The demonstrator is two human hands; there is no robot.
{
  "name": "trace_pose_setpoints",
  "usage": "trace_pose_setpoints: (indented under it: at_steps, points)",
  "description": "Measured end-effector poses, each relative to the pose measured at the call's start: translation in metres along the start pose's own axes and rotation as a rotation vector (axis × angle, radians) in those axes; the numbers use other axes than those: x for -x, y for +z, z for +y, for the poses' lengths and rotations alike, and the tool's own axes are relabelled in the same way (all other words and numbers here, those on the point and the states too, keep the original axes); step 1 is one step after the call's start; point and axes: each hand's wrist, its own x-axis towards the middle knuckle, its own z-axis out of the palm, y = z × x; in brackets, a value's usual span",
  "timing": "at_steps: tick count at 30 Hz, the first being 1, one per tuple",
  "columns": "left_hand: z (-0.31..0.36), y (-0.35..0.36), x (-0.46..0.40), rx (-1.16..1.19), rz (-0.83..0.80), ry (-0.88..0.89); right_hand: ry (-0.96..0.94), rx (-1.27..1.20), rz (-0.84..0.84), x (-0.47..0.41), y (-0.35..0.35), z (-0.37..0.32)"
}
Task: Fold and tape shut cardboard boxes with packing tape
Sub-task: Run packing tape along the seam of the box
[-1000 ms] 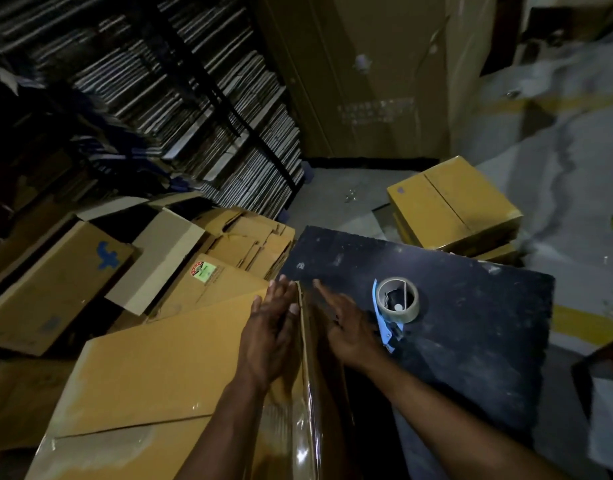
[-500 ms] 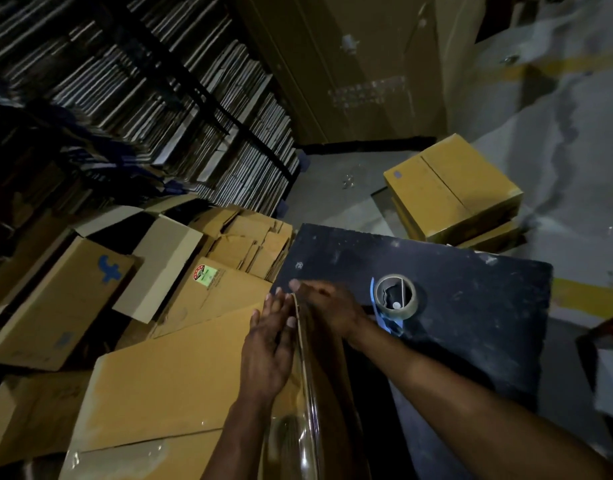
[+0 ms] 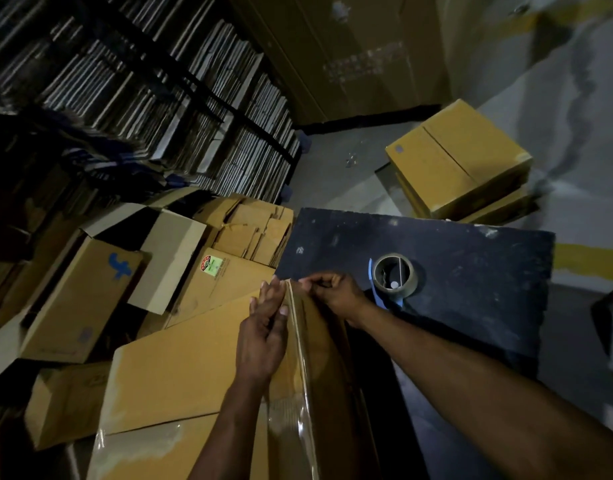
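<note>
here both hands (image 3: 263, 337) press the box (image 3: 194, 368) corner.

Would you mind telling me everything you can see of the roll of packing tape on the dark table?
The tape roll is a brownish ring lying flat on the dark table, its hollow core facing up, with a thin bar across it and a small pale disc inside. A blue dispenser part curves along its near-left side. It lies just beyond the right hand; neither hand touches it.
</note>
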Motion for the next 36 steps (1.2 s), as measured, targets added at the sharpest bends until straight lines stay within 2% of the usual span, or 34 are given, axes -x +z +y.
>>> trace_pose_setpoints:
  at_steps: [4, 8, 11, 14, 17, 20, 23, 26, 29, 31, 33, 36]
  points:
    - [0.002, -0.003, 0.000, -0.071, -0.041, 0.031, -0.169, 0.236, 0.111, 0.019, 0.002, -0.006]
    - [0.006, -0.007, 0.001, -0.117, -0.059, 0.061, -0.329, 0.435, -0.072, 0.044, 0.029, -0.020]
    - [0.006, -0.006, 0.006, -0.147, -0.008, 0.036, -0.313, 0.640, -0.152, 0.049, 0.033, 0.021]
    - [0.011, -0.005, 0.025, -0.130, 0.057, -0.035, -0.206, 0.834, -0.102, 0.054, 0.002, 0.073]
    - [0.018, -0.006, 0.052, -0.102, 0.050, -0.028, -0.220, 0.769, -0.046, 0.084, -0.007, 0.066]
    - [0.021, -0.005, 0.076, -0.091, 0.051, -0.004, -0.281, 0.614, -0.038, 0.103, 0.019, 0.025]
    - [0.025, -0.008, 0.095, -0.069, 0.069, -0.026, -0.390, 0.563, -0.081, 0.099, 0.050, 0.010]
    - [0.033, -0.015, 0.119, -0.049, 0.067, -0.064, -0.422, 0.687, -0.076, 0.079, 0.052, 0.043]
    - [0.041, -0.021, 0.151, -0.062, 0.076, -0.098, -0.291, 0.862, -0.064, 0.056, 0.020, 0.083]
    - [0.046, -0.024, 0.176, -0.073, 0.101, -0.094, -0.294, 0.899, -0.082, 0.072, 0.008, 0.074]
    - [0.048, -0.023, 0.201, -0.059, 0.133, -0.112, -0.339, 0.849, -0.068, 0.105, 0.016, 0.045]
    - [0.049, -0.014, 0.239, -0.049, 0.107, -0.059, -0.586, 0.768, -0.138, 0.149, 0.040, 0.026]
